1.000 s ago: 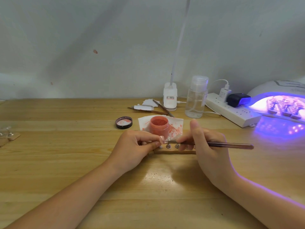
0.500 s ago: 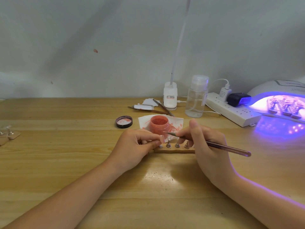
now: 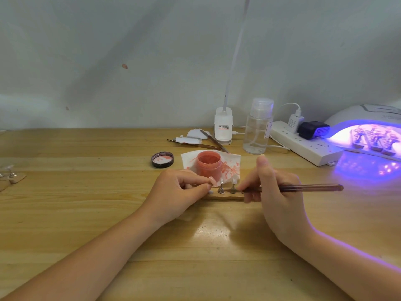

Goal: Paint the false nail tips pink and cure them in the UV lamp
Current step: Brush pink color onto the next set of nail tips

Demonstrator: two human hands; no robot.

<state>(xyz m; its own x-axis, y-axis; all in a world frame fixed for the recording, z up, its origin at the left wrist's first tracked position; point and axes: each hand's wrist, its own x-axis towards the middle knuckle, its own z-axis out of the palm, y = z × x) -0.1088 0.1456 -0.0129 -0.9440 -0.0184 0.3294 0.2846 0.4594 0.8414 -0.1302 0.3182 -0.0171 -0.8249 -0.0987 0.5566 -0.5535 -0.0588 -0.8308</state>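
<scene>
Pinching a pink nail tip (image 3: 212, 180) at the wooden holder (image 3: 223, 196), left hand (image 3: 178, 195). Right hand (image 3: 275, 192) grips the brush (image 3: 303, 188), handle level. Paint jar (image 3: 208, 165) just behind. Lamp (image 3: 373, 131) lit, far right, holders inside.

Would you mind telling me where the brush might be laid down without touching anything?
Bare wood lies left of the jar lid, and along the near edge of the table between the forearms. It is crowded around the paint jar, nail stand and power strip.
</scene>
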